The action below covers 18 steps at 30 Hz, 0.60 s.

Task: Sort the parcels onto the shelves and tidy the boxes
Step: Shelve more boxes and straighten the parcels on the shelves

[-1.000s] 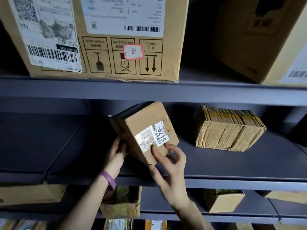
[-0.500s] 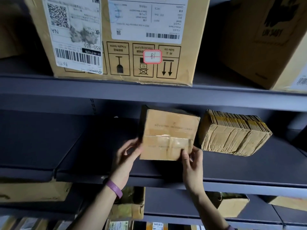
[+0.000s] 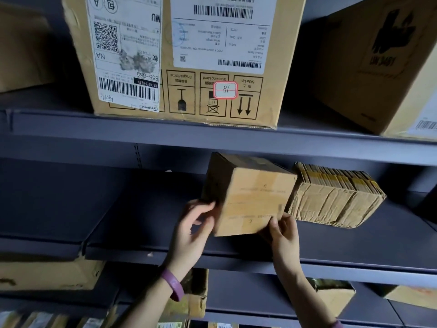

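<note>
A small brown cardboard parcel (image 3: pixel 253 197) stands on the middle grey shelf (image 3: pixel 354 242), its taped face towards me. My left hand (image 3: pixel 194 228) grips its left edge, fingers curled round the side. My right hand (image 3: pixel 282 230) holds its lower right corner with thumb and fingers. The parcel's right side touches a tape-wrapped brown bundle (image 3: pixel 335 197) lying on the same shelf.
A big labelled carton (image 3: pixel 179 55) with a red-bordered "18" sticker sits on the shelf above, with another carton (image 3: pixel 378 62) at the right. More boxes (image 3: pixel 47 273) stand on the lower shelves. The left part of the middle shelf is bare.
The parcel was turned from a tilted pose with its label showing to its plain taped face, and shifted right against the wrapped bundle. Both hands moved right with it.
</note>
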{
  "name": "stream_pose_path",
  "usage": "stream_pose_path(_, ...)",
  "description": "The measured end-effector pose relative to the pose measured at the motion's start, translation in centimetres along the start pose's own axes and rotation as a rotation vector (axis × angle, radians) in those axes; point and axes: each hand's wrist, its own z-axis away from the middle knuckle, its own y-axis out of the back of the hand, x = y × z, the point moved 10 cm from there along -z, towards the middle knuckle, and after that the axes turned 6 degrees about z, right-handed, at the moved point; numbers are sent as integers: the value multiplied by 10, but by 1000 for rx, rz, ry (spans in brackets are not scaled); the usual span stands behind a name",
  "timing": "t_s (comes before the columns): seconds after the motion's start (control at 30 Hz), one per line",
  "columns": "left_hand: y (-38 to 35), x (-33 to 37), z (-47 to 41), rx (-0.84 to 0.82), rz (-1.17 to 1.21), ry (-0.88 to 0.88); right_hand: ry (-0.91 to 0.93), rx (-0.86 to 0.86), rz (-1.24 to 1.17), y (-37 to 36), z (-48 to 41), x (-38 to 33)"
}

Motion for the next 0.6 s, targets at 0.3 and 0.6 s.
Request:
stream_pose_path(0.3, 24, -50, -9, 218, 317, 333, 166, -62, 170, -2, 21, -36)
stream_pose_path(0.6, 12, -48, -11, 51, 438, 384, 87, -158, -157, -11, 24, -42)
